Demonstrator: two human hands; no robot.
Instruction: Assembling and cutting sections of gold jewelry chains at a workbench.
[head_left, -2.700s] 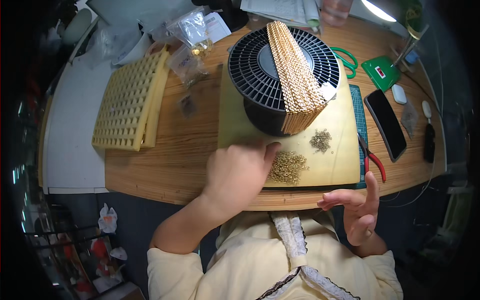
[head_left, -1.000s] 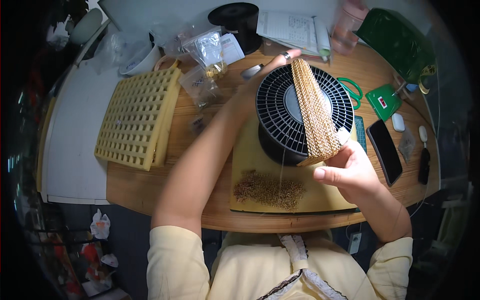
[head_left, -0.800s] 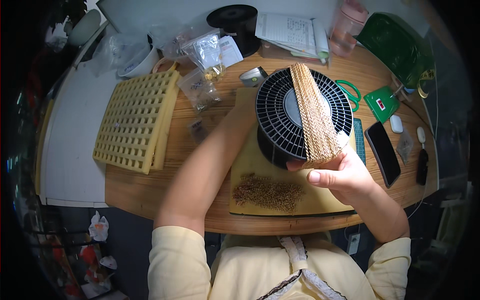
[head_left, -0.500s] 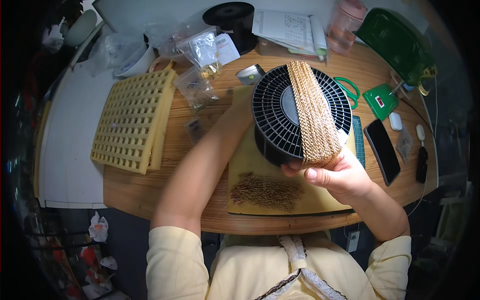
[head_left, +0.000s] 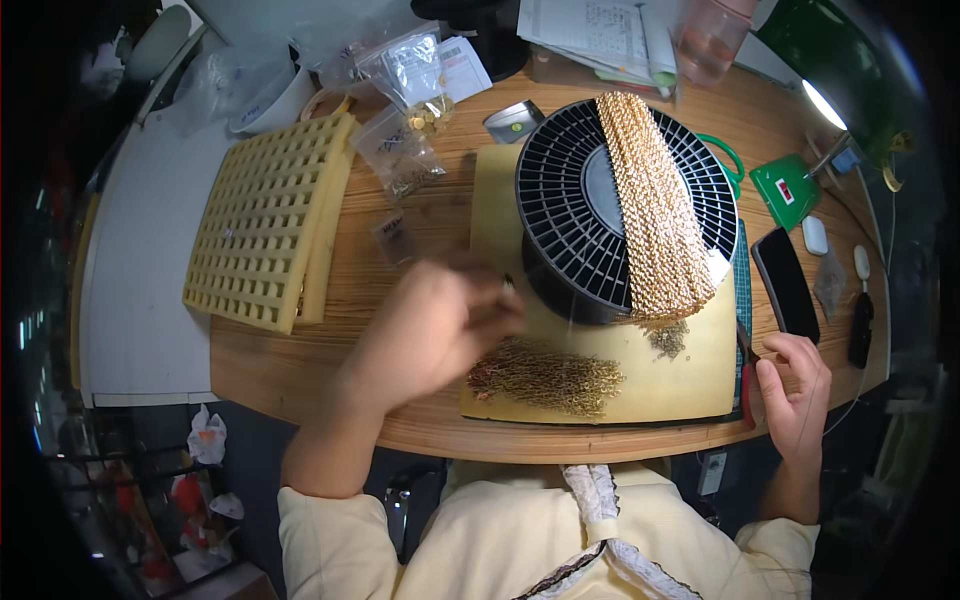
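Observation:
A large black spool (head_left: 570,200) with a slotted round face rests on the yellow mat, a thick band of gold chain (head_left: 655,210) wrapped across it. My left hand (head_left: 425,325), smeared by motion, is left of the spool, above the mat's left edge; its fingers are too blurred to read. Just beyond its fingertips lies a bundle of short dark-gold chain pieces (head_left: 550,378). On the right, my right hand (head_left: 798,390) is at the table's edge, fingers loosely bent, thumb apart, nothing visible in it. Beside it is a red-handled tool (head_left: 746,390), its kind unclear.
Small metal rings (head_left: 668,340) lie below the spool. A yellow foam block with square holes (head_left: 255,220) stands left, near small plastic bags (head_left: 395,150). To the right are a phone (head_left: 785,285), a green scale (head_left: 785,190) and a green lamp (head_left: 840,60).
Both hands have let go of the spool, which now rests on the mat. My left hand has drawn back left, my right hand down to the right. The small rings and red-handled tool are uncovered.

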